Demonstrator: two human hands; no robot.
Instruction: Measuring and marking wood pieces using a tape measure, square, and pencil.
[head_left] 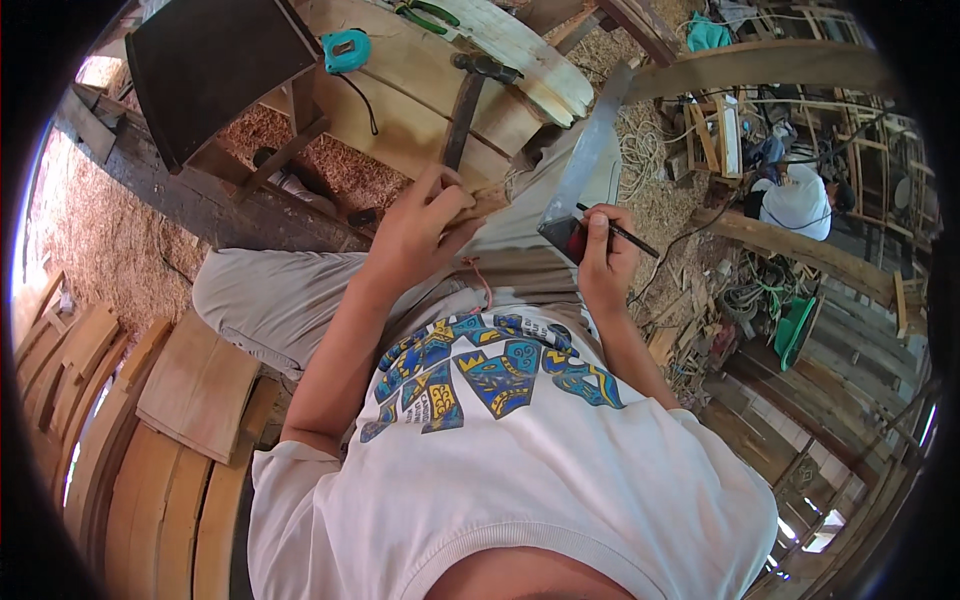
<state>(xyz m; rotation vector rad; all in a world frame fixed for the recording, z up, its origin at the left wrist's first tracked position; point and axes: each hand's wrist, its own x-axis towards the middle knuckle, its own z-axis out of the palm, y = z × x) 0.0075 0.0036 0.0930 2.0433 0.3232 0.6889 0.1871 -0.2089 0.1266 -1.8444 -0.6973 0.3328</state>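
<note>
My left hand (425,222) is closed around the wooden handle of a hammer (470,95), whose dark metal head points up over a curved wooden plank (420,90). My right hand (605,255) grips the dark handle of a hand saw (590,155), its grey blade running up and away, and also pinches a thin dark pencil (625,235) between the fingers. Both hands rest over my lap, in front of my white printed shirt and grey trousers.
A teal tape measure (346,48) and green-handled pliers (430,14) lie on the planks. A dark wooden stool (215,70) stands at upper left. Curved wooden pieces (150,440) are stacked lower left. Wood shavings cover the floor. Another person (795,195) in white crouches at right.
</note>
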